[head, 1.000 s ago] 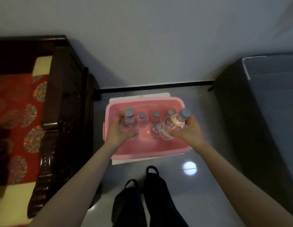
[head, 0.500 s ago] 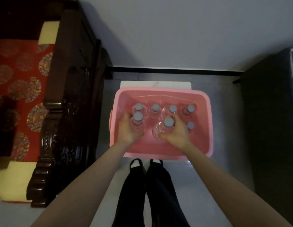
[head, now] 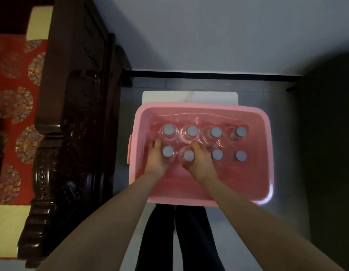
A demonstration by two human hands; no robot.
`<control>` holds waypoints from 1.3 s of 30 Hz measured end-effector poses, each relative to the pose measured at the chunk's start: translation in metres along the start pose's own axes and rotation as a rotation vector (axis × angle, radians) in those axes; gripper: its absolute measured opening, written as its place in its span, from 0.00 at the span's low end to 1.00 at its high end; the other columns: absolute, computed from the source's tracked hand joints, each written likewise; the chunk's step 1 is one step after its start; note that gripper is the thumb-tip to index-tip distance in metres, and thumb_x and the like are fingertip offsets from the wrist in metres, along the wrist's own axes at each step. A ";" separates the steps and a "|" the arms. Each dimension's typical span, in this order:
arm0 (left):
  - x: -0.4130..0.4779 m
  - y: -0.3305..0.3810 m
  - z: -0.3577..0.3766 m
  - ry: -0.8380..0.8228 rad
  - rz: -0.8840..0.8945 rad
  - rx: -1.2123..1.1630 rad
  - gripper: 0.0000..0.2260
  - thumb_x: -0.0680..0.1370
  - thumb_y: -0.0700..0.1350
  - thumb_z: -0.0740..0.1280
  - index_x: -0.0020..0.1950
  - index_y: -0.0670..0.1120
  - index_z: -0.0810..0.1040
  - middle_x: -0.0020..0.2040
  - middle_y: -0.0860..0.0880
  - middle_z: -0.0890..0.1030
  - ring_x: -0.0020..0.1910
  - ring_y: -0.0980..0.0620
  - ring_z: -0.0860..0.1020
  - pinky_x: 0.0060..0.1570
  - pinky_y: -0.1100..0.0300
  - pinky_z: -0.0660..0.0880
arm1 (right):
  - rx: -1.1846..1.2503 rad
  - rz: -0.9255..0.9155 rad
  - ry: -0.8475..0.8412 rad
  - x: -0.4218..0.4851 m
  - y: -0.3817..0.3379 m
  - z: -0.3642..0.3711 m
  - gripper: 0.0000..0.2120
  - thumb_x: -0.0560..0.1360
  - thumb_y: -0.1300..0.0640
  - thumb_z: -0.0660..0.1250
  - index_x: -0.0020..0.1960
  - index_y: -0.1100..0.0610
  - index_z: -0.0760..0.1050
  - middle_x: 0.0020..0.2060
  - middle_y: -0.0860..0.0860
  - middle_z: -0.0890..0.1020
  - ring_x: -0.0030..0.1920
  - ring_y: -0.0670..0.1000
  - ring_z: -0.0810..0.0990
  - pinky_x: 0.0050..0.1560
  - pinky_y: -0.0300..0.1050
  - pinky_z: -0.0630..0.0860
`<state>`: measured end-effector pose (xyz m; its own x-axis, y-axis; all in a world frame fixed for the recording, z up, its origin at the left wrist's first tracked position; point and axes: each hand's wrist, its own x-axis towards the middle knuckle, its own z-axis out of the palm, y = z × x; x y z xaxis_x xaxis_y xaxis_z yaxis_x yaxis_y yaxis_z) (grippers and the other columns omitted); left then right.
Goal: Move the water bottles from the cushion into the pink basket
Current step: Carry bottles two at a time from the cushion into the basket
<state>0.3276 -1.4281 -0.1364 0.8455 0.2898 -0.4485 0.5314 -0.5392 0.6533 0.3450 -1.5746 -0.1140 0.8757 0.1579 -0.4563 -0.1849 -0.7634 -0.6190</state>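
The pink basket stands on a white board on the floor, straight below me. Several clear water bottles with grey caps stand upright inside it in two rows. My left hand grips the front-left bottle low in the basket. Beside it, my right hand grips a second bottle, which stands upright too. The red patterned cushion lies on the seat at the far left; no bottle shows on it.
A dark carved wooden armrest runs between the cushion and the basket. A dark piece of furniture fills the right side. A grey wall with a black skirting stands behind the basket. My dark-trousered legs are under its front edge.
Both hands have lowered their bottles from above the basket down into its front row. The tilted right bottle now stands upright. The view has tipped further down.
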 end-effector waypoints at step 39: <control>0.002 0.075 -0.087 -0.315 0.286 0.052 0.15 0.70 0.40 0.74 0.54 0.45 0.77 0.50 0.48 0.81 0.51 0.48 0.80 0.52 0.62 0.74 | -0.073 -0.237 0.087 0.003 -0.038 -0.109 0.21 0.70 0.49 0.68 0.61 0.54 0.78 0.54 0.51 0.81 0.54 0.53 0.77 0.53 0.43 0.71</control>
<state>0.3738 -1.3987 -0.0355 0.8968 -0.1289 -0.4232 0.2673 -0.6045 0.7505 0.4036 -1.6136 -0.0222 0.9265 0.2854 -0.2453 0.0598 -0.7551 -0.6528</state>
